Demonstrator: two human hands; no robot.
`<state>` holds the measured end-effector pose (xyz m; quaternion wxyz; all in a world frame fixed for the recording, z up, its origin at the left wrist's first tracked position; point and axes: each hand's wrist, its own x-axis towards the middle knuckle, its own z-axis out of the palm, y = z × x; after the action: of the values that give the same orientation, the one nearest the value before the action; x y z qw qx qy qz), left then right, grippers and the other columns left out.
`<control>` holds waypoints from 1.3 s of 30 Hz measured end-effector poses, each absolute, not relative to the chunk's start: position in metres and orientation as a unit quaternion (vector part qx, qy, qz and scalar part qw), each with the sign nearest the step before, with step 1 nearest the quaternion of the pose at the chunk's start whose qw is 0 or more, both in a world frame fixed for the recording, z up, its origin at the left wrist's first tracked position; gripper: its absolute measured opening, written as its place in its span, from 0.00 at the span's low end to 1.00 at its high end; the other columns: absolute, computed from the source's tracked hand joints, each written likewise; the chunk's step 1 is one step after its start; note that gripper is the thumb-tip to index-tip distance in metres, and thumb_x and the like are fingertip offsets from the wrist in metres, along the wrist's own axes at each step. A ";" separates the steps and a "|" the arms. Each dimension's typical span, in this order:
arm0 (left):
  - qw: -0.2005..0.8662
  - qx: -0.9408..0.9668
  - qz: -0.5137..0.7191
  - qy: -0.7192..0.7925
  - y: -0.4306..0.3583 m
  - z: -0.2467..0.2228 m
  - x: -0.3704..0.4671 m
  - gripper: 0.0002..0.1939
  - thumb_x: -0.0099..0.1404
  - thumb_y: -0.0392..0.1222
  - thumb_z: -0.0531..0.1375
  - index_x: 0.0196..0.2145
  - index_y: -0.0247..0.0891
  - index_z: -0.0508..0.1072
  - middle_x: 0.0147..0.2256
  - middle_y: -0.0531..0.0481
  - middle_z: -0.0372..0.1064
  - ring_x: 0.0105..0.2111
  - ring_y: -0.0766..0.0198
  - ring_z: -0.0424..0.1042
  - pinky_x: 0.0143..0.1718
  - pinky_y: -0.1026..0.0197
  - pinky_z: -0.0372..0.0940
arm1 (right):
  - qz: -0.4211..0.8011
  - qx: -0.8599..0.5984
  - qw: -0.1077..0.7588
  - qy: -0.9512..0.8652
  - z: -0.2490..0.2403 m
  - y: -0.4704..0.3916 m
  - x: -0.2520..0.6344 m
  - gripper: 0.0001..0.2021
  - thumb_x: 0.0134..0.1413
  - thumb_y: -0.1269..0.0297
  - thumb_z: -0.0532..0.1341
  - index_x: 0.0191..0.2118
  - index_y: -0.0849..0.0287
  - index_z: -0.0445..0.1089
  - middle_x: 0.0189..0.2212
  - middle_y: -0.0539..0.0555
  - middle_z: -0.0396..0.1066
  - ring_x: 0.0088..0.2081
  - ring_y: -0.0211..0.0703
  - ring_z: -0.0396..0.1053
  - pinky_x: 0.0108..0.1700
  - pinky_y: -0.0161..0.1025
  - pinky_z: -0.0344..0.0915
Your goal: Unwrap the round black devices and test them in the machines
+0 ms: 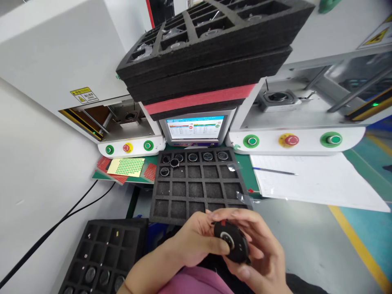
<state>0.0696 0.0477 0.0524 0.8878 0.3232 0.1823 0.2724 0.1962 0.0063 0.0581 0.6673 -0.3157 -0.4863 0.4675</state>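
Note:
A round black device (231, 241) with a ringed centre and a small red mark on its edge is held in both hands, close to the body. My left hand (200, 241) grips it from the left, thumb on its face near the ring. My right hand (263, 249) wraps round its right side, with fingers behind and the thumb at the lower edge. Just beyond the hands lies a black foam tray (196, 187) with square compartments. Several round watch-like parts (208, 156) sit in its far rows, and one (174, 163) rests on a divider.
Stacked foam trays (208, 53) rise above a screen (194, 128). Button panels (289, 140) front the machines on both sides. Papers (312, 179) with a pen (275, 171) lie right, sticker sheets (126, 167) left. Another foam tray (105, 249) is at the lower left.

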 end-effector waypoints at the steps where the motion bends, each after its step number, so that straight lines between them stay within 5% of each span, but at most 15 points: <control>1: 0.903 0.303 0.245 0.180 0.048 0.047 0.068 0.26 0.49 0.57 0.72 0.32 0.29 0.77 0.22 0.49 0.72 0.15 0.70 0.67 0.23 0.66 0.65 | 0.468 -0.316 0.670 -0.481 0.058 0.006 0.197 0.19 0.58 0.58 0.65 0.53 0.54 0.68 0.45 0.59 0.75 0.48 0.48 0.76 0.49 0.39 0.74; 8: 0.928 0.271 0.170 0.189 0.058 0.029 0.057 0.27 0.51 0.58 0.70 0.33 0.28 0.76 0.19 0.50 0.70 0.10 0.78 0.51 0.21 0.64 0.61 | 0.464 -0.353 0.666 -0.466 0.040 0.000 0.200 0.25 0.53 0.68 0.70 0.55 0.48 0.65 0.50 0.54 0.75 0.51 0.44 0.74 0.52 0.34 0.72; 15: 0.933 0.292 0.141 0.154 0.068 0.017 0.059 0.33 0.54 0.61 0.65 0.42 0.25 0.76 0.24 0.44 0.74 0.09 0.82 0.42 0.17 0.66 0.54 | 0.385 -0.413 0.721 -0.401 0.020 0.004 0.171 0.23 0.55 0.60 0.68 0.55 0.53 0.63 0.46 0.60 0.77 0.46 0.52 0.77 0.46 0.43 0.76; 18: 0.853 0.460 0.146 0.196 0.089 0.017 0.049 0.40 0.64 0.68 0.50 0.48 0.23 0.73 0.29 0.37 0.76 0.10 0.76 0.54 0.19 0.63 0.61 | 0.376 -0.420 0.734 -0.379 0.018 0.015 0.168 0.18 0.57 0.64 0.67 0.51 0.53 0.62 0.45 0.61 0.77 0.47 0.51 0.77 0.42 0.41 0.76; 20: 0.664 0.678 0.136 0.286 0.120 0.017 0.031 0.35 0.72 0.59 0.40 0.55 0.27 0.69 0.35 0.35 0.77 0.19 0.65 0.71 0.27 0.59 0.70 | 0.345 -0.437 0.730 -0.396 0.010 0.028 0.180 0.17 0.57 0.68 0.66 0.49 0.53 0.61 0.47 0.60 0.75 0.48 0.49 0.76 0.45 0.43 0.75; 22: 0.413 0.814 0.116 0.390 0.161 0.015 0.009 0.24 0.73 0.47 0.46 0.60 0.34 0.65 0.47 0.36 0.75 0.38 0.57 0.78 0.45 0.52 0.71 | 0.290 -0.480 0.683 -0.468 -0.003 0.044 0.199 0.17 0.58 0.68 0.63 0.49 0.53 0.58 0.48 0.61 0.74 0.49 0.48 0.75 0.50 0.46 0.73; 25: 0.303 0.859 0.079 0.405 0.222 0.006 -0.022 0.26 0.63 0.30 0.55 0.59 0.38 0.68 0.62 0.38 0.61 0.59 0.49 0.65 0.63 0.41 0.55 | 0.203 -0.535 0.556 -0.602 -0.028 0.076 0.231 0.17 0.58 0.65 0.62 0.49 0.53 0.56 0.48 0.61 0.73 0.50 0.48 0.74 0.51 0.50 0.72; 30: 0.215 0.910 -0.035 0.353 0.273 -0.004 -0.039 0.26 0.57 0.23 0.57 0.52 0.39 0.75 0.54 0.43 0.72 0.55 0.53 0.71 0.58 0.50 0.64 | 0.198 -0.543 0.414 -0.704 -0.052 0.142 0.260 0.15 0.54 0.64 0.62 0.48 0.56 0.64 0.45 0.58 0.74 0.46 0.49 0.75 0.49 0.48 0.72; 39: 0.098 0.917 -0.107 0.372 0.270 0.001 -0.027 0.23 0.57 0.44 0.68 0.49 0.36 0.76 0.45 0.40 0.77 0.46 0.46 0.76 0.43 0.52 0.71 | 0.189 -0.557 0.235 -0.774 -0.067 0.246 0.246 0.15 0.63 0.59 0.61 0.50 0.61 0.68 0.45 0.56 0.71 0.44 0.45 0.72 0.47 0.49 0.71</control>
<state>-0.0275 0.2696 0.0014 0.0975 0.9170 0.3716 -0.1073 0.2460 0.2464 -0.0665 0.2347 -0.5574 -0.7736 0.1891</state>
